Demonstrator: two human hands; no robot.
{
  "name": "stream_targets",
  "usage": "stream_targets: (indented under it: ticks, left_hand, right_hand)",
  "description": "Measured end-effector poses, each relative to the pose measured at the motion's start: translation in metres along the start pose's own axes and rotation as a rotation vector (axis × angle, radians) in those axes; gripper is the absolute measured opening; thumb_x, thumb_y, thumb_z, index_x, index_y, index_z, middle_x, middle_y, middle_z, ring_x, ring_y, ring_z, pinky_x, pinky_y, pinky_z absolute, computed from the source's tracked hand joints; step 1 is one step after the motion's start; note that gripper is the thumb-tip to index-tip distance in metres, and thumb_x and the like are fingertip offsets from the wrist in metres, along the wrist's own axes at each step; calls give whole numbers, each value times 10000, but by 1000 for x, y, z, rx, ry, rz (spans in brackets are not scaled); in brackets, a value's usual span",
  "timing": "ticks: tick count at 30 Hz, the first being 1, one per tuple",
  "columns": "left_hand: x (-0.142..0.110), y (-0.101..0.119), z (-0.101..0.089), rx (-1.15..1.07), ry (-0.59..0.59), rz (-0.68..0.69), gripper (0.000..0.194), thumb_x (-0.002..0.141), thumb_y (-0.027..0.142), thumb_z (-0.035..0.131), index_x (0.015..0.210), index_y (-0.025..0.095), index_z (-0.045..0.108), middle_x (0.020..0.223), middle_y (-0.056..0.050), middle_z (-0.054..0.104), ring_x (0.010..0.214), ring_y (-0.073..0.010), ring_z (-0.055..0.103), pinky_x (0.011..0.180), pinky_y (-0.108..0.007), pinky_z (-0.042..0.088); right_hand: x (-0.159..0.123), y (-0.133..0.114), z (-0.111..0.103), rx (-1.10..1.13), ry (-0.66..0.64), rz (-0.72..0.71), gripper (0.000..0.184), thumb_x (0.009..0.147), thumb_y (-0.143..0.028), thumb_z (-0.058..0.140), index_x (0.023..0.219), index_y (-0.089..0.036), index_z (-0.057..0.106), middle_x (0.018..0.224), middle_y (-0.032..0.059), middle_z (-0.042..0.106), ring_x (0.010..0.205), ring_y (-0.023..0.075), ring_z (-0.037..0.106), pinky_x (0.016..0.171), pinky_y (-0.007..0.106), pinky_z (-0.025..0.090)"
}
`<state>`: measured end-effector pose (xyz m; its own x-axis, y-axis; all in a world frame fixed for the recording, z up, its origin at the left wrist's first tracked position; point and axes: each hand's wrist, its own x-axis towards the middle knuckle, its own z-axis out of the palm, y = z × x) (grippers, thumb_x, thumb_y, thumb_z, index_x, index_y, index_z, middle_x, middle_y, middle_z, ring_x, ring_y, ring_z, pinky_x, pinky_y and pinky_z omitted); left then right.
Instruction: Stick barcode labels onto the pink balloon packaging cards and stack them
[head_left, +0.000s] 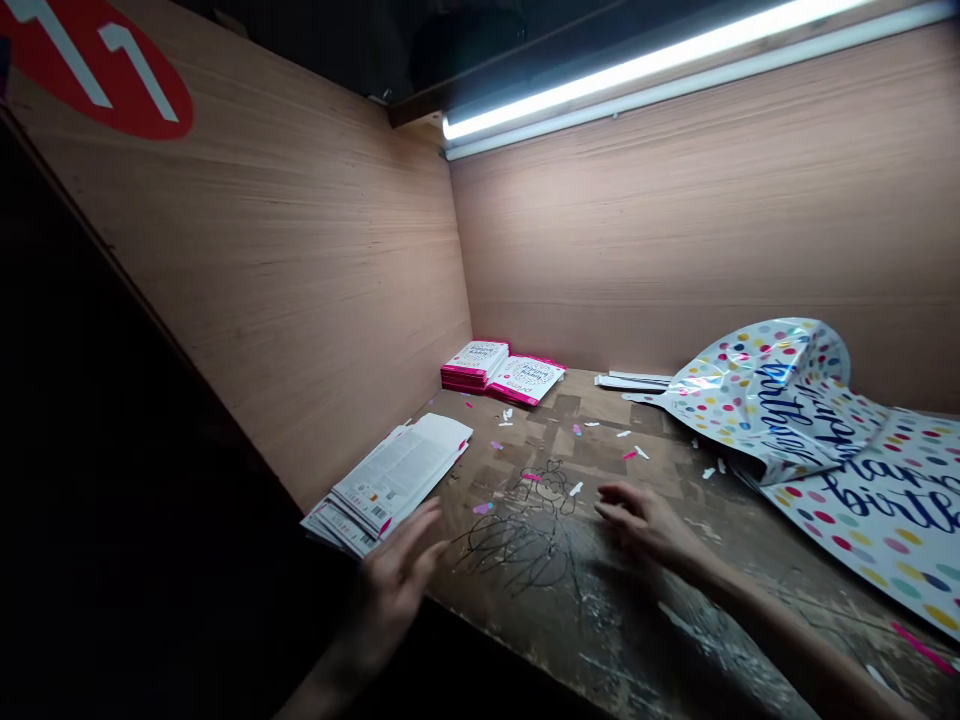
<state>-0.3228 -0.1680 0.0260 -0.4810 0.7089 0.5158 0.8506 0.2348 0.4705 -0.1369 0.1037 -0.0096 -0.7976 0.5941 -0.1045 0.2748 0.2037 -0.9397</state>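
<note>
My left hand (pixel 396 575) is at the table's front edge, just beside a stack of printed white card sleeves (pixel 409 465). Its fingers stretch forward with the thumb apart, and I see nothing in it; whether it touches the lowest sleeves I cannot tell. Over the middle of the table, my right hand (pixel 649 525) is slightly blurred, its fingers loosely bent and apart, holding nothing visible. Between the hands, a doodle (pixel 544 530) is drawn on the worn tabletop (pixel 517 625). To the right lie flat foil balloons (pixel 787 410) with coloured dots and birthday lettering.
Pink-and-white packs (pixel 474 365) are stacked in the back corner, with more fanned packs (pixel 525 378) beside them. White strips (pixel 634 381) lie by the back wall. Small paper scraps (pixel 576 489) are scattered about. Wooden panels (pixel 337 260) enclose the left and back under a lamp (pixel 637 75).
</note>
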Motion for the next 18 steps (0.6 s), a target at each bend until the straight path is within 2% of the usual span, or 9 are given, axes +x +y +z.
stream_targets:
  ticks: [2, 4, 6, 8, 11, 15, 18]
  left_hand:
    - [53, 21, 47, -165, -89, 41, 248, 832, 287, 492, 1009, 183, 630, 1153, -80, 622, 1063, -219, 578, 915, -365, 479]
    - [91, 34, 95, -268, -115, 20, 203, 823, 252, 490, 883, 158, 660, 1044, -96, 667, 1002, -213, 606, 891, -353, 485]
    - [114, 36, 136, -305, -121, 19, 175, 807, 204, 494, 804, 146, 660, 959, -100, 685, 939, -208, 625, 857, -335, 494]
    - [124, 31, 163, -330, -120, 9, 180, 802, 170, 482, 745, 147, 651, 888, -96, 690, 872, -201, 638, 817, -326, 503]
    - [126, 20, 180, -362, -104, -29, 198, 806, 155, 462, 712, 152, 636, 878, -104, 685, 856, -206, 635, 797, -338, 502]
    - [124, 14, 182, -402, -113, -65, 203, 808, 156, 459, 700, 175, 630, 872, -84, 681, 842, -198, 627, 772, -321, 501]
    - [126, 16, 185, -425, -143, -75, 189, 788, 141, 480, 681, 182, 630, 830, -69, 680, 786, -190, 625, 728, -301, 500]
  right_hand:
    - [41, -14, -2, 128, 11, 110, 196, 820, -312, 514, 924, -148, 541, 814, 58, 596, 653, 157, 584, 547, 274, 480]
    - [80, -26, -1, 168, 40, 148, 191, 872, -306, 466, 921, -133, 528, 789, 50, 586, 626, 123, 582, 554, 246, 494]
    - [115, -33, 1, 189, 73, 183, 215, 903, -312, 441, 939, -119, 528, 811, 47, 585, 648, 107, 584, 587, 242, 505]
    - [147, -37, 5, 184, 95, 224, 251, 910, -335, 443, 990, -115, 534, 861, 45, 590, 682, 111, 585, 603, 260, 510]
    - [192, -37, 15, 144, 107, 274, 286, 894, -351, 481, 1072, -133, 531, 965, 51, 587, 765, 135, 590, 651, 303, 515]
    - [251, -37, 29, 48, 87, 282, 303, 884, -332, 502, 1120, -144, 518, 1061, 70, 567, 861, 165, 586, 720, 348, 512]
    - [287, -37, 33, -77, 30, 233, 317, 881, -331, 507, 1140, -149, 510, 1094, 75, 556, 897, 178, 579, 745, 368, 507]
